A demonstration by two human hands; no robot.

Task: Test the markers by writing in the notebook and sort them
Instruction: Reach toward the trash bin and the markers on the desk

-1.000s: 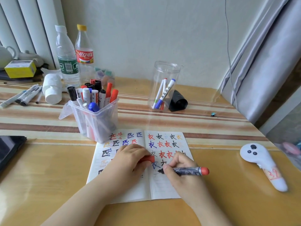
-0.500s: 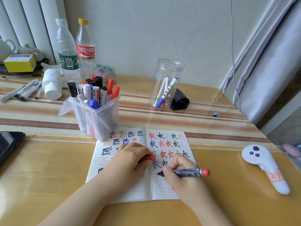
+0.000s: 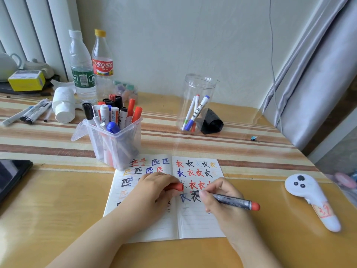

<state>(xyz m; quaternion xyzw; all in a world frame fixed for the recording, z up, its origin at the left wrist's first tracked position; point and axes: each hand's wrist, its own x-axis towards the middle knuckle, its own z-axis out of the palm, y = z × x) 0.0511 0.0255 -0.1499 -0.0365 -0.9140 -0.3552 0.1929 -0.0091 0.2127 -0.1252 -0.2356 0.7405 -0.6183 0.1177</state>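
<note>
Table (image 3: 58, 200) of glossy yellow wood, striped cloth across its far half, carries an open notebook (image 3: 150, 225) at 6 o'clock, its pages filled with red, black, blue and yellow characters. At 11 o'clock of the notebook, touching its top edge, stands a clear tub (image 3: 116, 146) crowded with markers; at 1 o'clock, well apart, a clear jar (image 3: 199, 93) holds three slim pens. Two bottles (image 3: 83, 70) stand at 11 o'clock by the wall. A white controller (image 3: 309, 192) lies at 3 o'clock. The left hand (image 3: 154, 192) rests on the left page, fingers curled round a red cap (image 3: 176, 186). The right hand (image 3: 226, 200) pinches a dark marker (image 3: 233, 201), its tip on a black character on the right page, red end pointing to 3 o'clock.
</note>
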